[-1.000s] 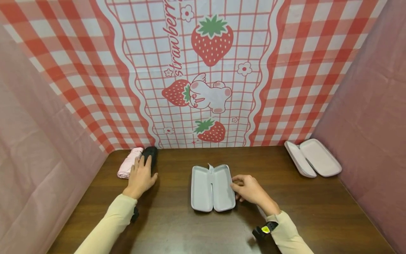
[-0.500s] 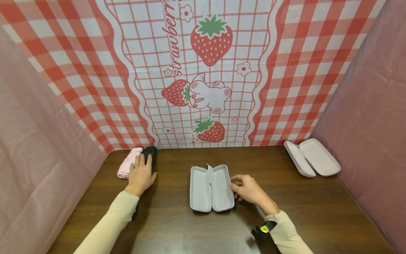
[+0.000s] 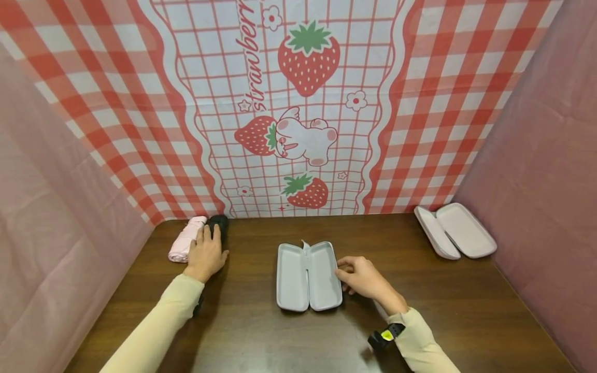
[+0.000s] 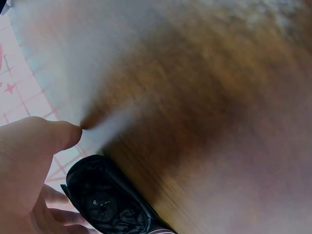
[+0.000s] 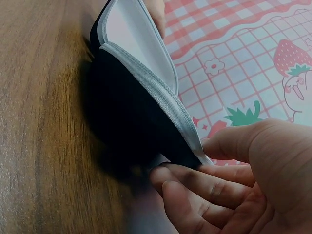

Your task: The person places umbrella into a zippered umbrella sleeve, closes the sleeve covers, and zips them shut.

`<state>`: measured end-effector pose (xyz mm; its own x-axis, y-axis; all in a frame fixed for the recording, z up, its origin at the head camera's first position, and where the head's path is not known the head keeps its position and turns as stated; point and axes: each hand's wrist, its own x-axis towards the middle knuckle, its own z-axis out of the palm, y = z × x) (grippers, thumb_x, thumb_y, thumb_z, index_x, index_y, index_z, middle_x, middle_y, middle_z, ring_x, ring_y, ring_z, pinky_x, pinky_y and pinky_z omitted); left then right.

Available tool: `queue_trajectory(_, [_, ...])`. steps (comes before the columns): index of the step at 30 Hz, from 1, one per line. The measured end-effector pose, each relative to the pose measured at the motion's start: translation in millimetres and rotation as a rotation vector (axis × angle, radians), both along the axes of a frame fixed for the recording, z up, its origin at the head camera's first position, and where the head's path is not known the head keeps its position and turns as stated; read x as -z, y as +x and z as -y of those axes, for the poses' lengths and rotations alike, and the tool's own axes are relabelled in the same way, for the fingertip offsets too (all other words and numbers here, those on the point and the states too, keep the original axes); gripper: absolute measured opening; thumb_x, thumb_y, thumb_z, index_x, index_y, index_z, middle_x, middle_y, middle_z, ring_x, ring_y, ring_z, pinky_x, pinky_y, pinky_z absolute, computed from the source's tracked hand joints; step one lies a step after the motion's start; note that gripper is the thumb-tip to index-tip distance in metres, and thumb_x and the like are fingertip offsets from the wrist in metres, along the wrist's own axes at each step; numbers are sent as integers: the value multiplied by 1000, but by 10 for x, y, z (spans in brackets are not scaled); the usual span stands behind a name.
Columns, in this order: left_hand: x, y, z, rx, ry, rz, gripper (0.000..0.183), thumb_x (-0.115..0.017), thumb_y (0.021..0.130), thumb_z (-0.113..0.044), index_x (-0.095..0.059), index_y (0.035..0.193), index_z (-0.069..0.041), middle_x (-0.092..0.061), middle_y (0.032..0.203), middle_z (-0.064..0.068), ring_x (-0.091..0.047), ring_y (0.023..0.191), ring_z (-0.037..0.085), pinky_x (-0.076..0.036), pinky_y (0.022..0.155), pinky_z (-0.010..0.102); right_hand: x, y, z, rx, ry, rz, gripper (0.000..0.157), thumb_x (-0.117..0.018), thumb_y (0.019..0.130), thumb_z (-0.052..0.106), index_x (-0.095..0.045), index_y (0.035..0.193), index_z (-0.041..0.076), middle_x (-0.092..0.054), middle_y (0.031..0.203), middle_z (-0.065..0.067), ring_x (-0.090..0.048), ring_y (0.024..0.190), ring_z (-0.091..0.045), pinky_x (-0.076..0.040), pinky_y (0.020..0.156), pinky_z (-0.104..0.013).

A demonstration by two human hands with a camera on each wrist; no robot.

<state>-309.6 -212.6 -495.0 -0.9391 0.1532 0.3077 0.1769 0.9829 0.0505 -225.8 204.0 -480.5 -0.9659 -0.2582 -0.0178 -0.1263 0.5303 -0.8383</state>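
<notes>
In the head view my left hand [image 3: 205,256] lies at the black bundle [image 3: 217,224] at the back left, fingers stretched toward it. Seen from the left wrist, this black bundle [image 4: 109,197] is glossy, creased fabric with a rounded end; the thumb stands apart from it and the fingers are partly hidden behind. A hard zip case [image 3: 310,277] lies spread in the middle of the table, its two pale grey halves facing up. My right hand [image 3: 365,280] pinches the case's right rim, thumb on the zip edge [image 5: 168,105] and fingers curled underneath.
A pink rolled bundle [image 3: 187,239] lies left of the black one. Another unzipped case [image 3: 459,230], pinkish white, sits at the back right. A strawberry-print cloth [image 3: 298,129] hangs behind the brown table [image 3: 261,342], with pink curtains [image 3: 545,171] at both sides.
The whole head view has shifted slightly left. Both hands keep almost the same place at the black bundle and the case.
</notes>
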Motion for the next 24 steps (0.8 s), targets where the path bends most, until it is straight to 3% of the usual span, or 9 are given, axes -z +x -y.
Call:
queue_trajectory(12, [-44, -5, -24, -29, 13, 64, 77, -77, 90, -26, -43, 145, 14, -45, 142, 41, -42, 135, 59, -45, 101, 65, -7, 4, 11, -8, -53, 21, 32, -64, 99, 7, -62, 123, -14, -74, 84, -15, -66, 57, -19, -59, 53, -39])
queue_trajectory(19, [-60, 8, -74, -17, 2, 9, 75, -82, 84, -26, -50, 136, 18, -54, 124, 41, -54, 116, 60, -53, 88, 63, 6, 1, 7, -10, -65, 25, 32, -64, 99, 7, -61, 123, -14, -74, 84, -16, -66, 56, -20, -59, 53, -40])
queue_trajectory(24, [-84, 20, -95, -21, 17, -15, 59, -84, 82, -26, -57, 115, 15, -60, 107, 36, -57, 100, 55, -53, 78, 62, 3, 5, 6, -11, -68, 27, 32, -64, 99, 7, -61, 123, -14, -74, 83, -16, -66, 56, -20, -59, 54, -41])
